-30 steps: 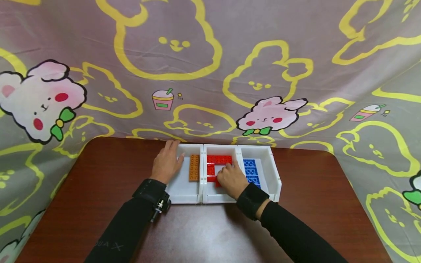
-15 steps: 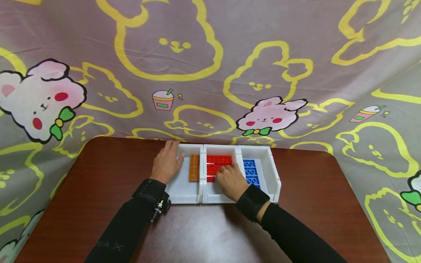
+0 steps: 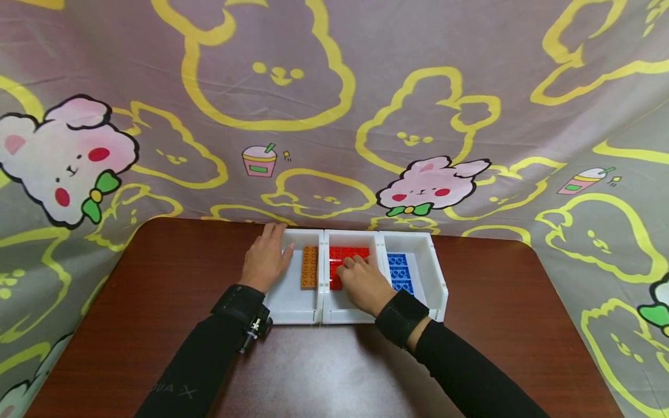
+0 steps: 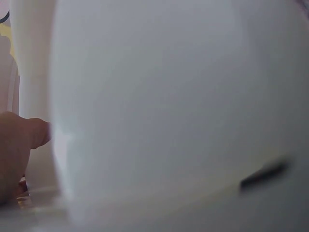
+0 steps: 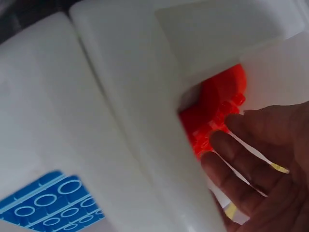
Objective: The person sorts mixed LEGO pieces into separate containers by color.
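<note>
Three white bins stand side by side at the table's back. My left hand rests over the left wall of the left bin, fingers straight and thumb reaching inside. An orange studded brick lies against that bin's right side. Inside the middle bin, my right hand reaches down to the red building bricks. In the right wrist view, its fingertips touch the red studs, with the fingers only slightly bent. The hand covers part of the red bricks.
The right bin holds several blue bricks, with round rings facing up. A brown wooden table carries the bins. Behind it hangs a patterned cloth, close to the table's back edge.
The loose red brick at the front of the middle bin has moved back against the other red bricks, filling the gap between them. My right hand has shifted slightly left. The left hand stays put.
</note>
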Demonstrator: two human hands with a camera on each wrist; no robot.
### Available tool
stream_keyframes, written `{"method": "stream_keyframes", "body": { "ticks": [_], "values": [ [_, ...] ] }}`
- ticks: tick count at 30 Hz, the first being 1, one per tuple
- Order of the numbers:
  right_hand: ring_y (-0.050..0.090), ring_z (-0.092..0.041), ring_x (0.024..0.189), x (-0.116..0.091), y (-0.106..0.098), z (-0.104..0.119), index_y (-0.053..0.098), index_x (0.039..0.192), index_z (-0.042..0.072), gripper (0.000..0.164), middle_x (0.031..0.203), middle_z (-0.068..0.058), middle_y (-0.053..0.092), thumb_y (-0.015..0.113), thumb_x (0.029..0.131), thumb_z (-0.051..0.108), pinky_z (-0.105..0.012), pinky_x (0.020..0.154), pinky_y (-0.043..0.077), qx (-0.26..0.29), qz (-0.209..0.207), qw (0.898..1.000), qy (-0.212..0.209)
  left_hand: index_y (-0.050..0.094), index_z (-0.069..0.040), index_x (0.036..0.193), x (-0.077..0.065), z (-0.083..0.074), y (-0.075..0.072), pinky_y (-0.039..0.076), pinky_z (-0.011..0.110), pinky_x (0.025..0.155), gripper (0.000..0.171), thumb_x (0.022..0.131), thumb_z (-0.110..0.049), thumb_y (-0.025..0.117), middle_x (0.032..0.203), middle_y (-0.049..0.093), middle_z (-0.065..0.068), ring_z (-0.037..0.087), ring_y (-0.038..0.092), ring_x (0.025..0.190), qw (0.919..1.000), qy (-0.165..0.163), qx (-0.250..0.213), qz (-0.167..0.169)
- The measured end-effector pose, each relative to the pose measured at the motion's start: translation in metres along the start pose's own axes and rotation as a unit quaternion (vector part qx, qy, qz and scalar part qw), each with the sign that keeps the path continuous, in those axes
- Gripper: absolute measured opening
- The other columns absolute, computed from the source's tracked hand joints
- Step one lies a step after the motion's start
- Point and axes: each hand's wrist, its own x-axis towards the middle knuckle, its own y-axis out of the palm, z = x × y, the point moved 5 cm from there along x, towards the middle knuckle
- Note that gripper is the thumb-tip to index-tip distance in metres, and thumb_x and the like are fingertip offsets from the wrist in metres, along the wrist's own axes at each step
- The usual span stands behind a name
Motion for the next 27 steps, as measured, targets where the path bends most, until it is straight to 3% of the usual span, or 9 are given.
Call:
{"method": "stream_keyframes", "body": {
  "ticks": [6, 11, 14, 17, 21, 24, 27],
  "values": [
    [0.058, -0.034, 0.117, -0.006, -0.012, -0.010, 0.069, 0.123, 0.004, 0.036, 0.120, -0.016, 0.066, 0.076, 0.091, 0.016, -0.058, 0.105, 0.042, 0.059, -0.013, 0.998, 0.026, 0.047, -0.003, 0.143, 0.000, -0.003, 0.001, 0.052, 0.057, 0.089, 0.054, 0.098, -0.025, 0.067, 0.141, 0.047, 0.019, 0.042, 0.060, 0.112, 1.0000, 0.003, -0.004, -0.001],
    [0.048, -0.039, 0.134, -0.023, -0.035, -0.036, 0.052, 0.145, 0.004, 0.062, 0.142, -0.020, 0.054, 0.075, 0.092, 0.026, -0.063, 0.109, 0.036, 0.103, -0.113, 0.986, 0.067, 0.047, -0.002, 0.143, 0.001, -0.004, 0.001, 0.052, 0.057, 0.090, 0.054, 0.098, -0.025, 0.067, 0.141, 0.047, 0.019, 0.042, 0.060, 0.113, 1.0000, 0.008, -0.002, -0.005],
    [0.050, -0.041, 0.132, -0.036, -0.041, -0.056, 0.051, 0.145, -0.001, 0.060, 0.142, -0.024, 0.054, 0.073, 0.094, 0.019, -0.060, 0.109, 0.039, 0.120, -0.154, 0.976, 0.101, 0.046, -0.003, 0.144, 0.001, -0.004, 0.000, 0.051, 0.057, 0.090, 0.054, 0.099, -0.025, 0.066, 0.142, 0.046, 0.019, 0.042, 0.060, 0.113, 1.0000, 0.006, -0.002, -0.001],
    [0.056, -0.043, 0.126, -0.047, -0.033, -0.075, 0.057, 0.137, -0.007, 0.045, 0.135, -0.028, 0.057, 0.067, 0.095, 0.005, -0.055, 0.105, 0.045, 0.134, -0.127, 0.973, 0.137, 0.044, -0.003, 0.146, 0.000, -0.002, -0.001, 0.051, 0.057, 0.091, 0.056, 0.100, -0.025, 0.065, 0.144, 0.044, 0.019, 0.042, 0.059, 0.116, 1.0000, 0.001, -0.003, 0.009],
    [0.057, -0.046, 0.123, -0.055, -0.013, -0.094, 0.061, 0.131, -0.011, 0.037, 0.133, -0.033, 0.056, 0.062, 0.095, -0.001, -0.055, 0.101, 0.048, 0.154, -0.035, 0.969, 0.188, 0.043, -0.002, 0.147, -0.001, -0.001, -0.001, 0.050, 0.058, 0.091, 0.056, 0.100, -0.024, 0.064, 0.145, 0.043, 0.020, 0.043, 0.058, 0.116, 0.9999, 0.002, -0.005, 0.012],
    [0.058, -0.047, 0.122, -0.055, 0.001, -0.105, 0.058, 0.133, -0.011, 0.038, 0.131, -0.034, 0.057, 0.061, 0.098, 0.003, -0.056, 0.101, 0.048, 0.180, 0.002, 0.957, 0.226, 0.043, 0.000, 0.147, -0.001, -0.001, -0.001, 0.050, 0.059, 0.091, 0.056, 0.100, -0.023, 0.064, 0.144, 0.043, 0.021, 0.044, 0.057, 0.116, 0.9999, 0.004, -0.007, 0.009],
    [0.056, -0.046, 0.125, -0.052, 0.012, -0.115, 0.050, 0.140, -0.011, 0.046, 0.133, -0.034, 0.056, 0.059, 0.101, 0.012, -0.057, 0.103, 0.045, 0.217, 0.015, 0.936, 0.277, 0.043, 0.001, 0.146, -0.001, -0.002, 0.001, 0.049, 0.059, 0.092, 0.056, 0.100, -0.022, 0.064, 0.144, 0.043, 0.022, 0.044, 0.057, 0.117, 0.9999, 0.007, -0.005, 0.008]
  ]
}}
